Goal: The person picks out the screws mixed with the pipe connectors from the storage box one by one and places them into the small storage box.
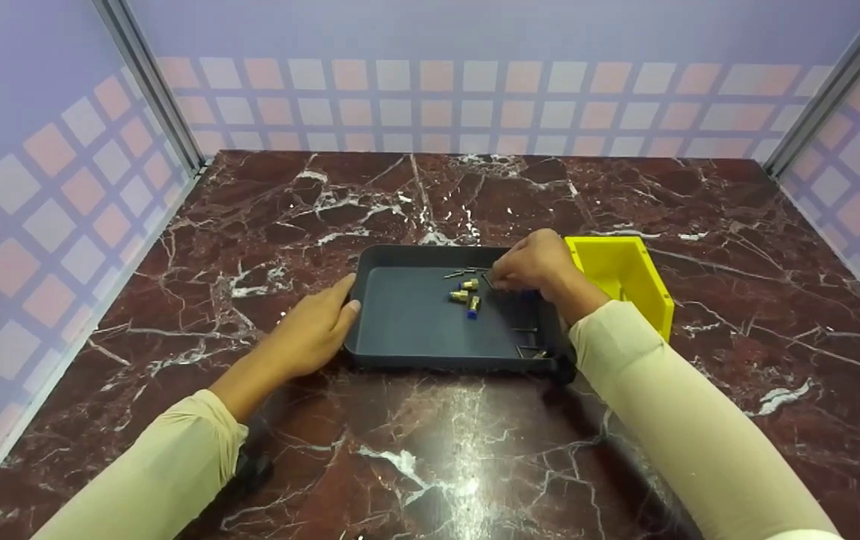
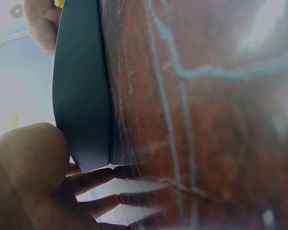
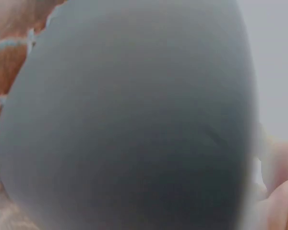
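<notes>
A dark grey shallow tray (image 1: 415, 315) lies on the tabletop. My left hand (image 1: 311, 330) rests against its left end, thumb at the rim and the other fingers extended along the outside. The left wrist view shows those fingers stretched past the tray's corner. Over the tray's right part, my right hand (image 1: 539, 266) reaches down with bent fingers. A thin dark screw (image 1: 487, 280) shows right beside its fingertips; whether they pinch it is hidden. Several brass fittings with blue ends (image 1: 473, 306) lie mid-tray. The right wrist view is mostly blocked by the blurred tray wall (image 3: 129, 110).
A yellow bin (image 1: 659, 296) stands against the tray's right side, below my right forearm. More thin screws (image 1: 526, 352) lie in the shadowed right end of the tray. The dark red marbled table (image 1: 415, 450) is bounded by patterned panels (image 1: 437, 75) at the back and sides.
</notes>
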`<control>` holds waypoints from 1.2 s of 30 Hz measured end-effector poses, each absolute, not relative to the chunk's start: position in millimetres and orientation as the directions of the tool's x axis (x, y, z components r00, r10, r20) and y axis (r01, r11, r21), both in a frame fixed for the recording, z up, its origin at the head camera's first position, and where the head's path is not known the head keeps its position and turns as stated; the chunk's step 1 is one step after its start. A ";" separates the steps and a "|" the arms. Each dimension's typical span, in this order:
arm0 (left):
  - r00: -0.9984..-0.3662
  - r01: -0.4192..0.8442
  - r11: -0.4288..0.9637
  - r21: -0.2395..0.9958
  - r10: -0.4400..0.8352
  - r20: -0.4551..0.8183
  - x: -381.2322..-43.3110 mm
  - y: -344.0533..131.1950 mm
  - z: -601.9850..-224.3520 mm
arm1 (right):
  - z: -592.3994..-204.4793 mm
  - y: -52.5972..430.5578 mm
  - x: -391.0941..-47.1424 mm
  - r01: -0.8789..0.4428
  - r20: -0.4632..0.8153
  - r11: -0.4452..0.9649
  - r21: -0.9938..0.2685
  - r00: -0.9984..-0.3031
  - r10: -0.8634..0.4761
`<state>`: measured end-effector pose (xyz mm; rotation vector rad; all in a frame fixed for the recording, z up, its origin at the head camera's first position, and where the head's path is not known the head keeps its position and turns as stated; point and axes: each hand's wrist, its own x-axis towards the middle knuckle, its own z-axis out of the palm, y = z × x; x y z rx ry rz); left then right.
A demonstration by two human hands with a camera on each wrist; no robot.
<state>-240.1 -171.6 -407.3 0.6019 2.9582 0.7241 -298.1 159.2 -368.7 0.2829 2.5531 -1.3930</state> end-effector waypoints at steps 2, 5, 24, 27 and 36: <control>-0.924 0.360 0.817 0.450 0.378 0.053 -240.4 -171.7 -407.7 | -366.4 160.1 -296.9 0.276 -0.291 0.505 -0.818 -0.956 0.051; -0.923 0.363 0.816 0.450 0.380 0.056 -240.8 -171.9 -408.1 | -362.5 161.7 -295.6 0.272 -0.290 0.460 -0.845 -0.956 0.033; -0.919 0.375 0.805 0.460 0.389 0.068 -240.4 -171.9 -407.6 | -333.0 194.6 -292.0 0.314 -0.318 0.171 -0.934 -0.948 0.003; -0.919 0.375 0.806 0.458 0.387 0.070 -240.1 -172.0 -407.8 | -329.1 204.4 -290.7 0.303 -0.308 0.161 -0.939 -0.951 -0.005; -0.921 0.370 0.808 0.458 0.386 0.063 -239.8 -171.2 -407.1 | -313.3 238.1 -286.5 0.308 -0.309 0.119 -0.944 -0.951 0.010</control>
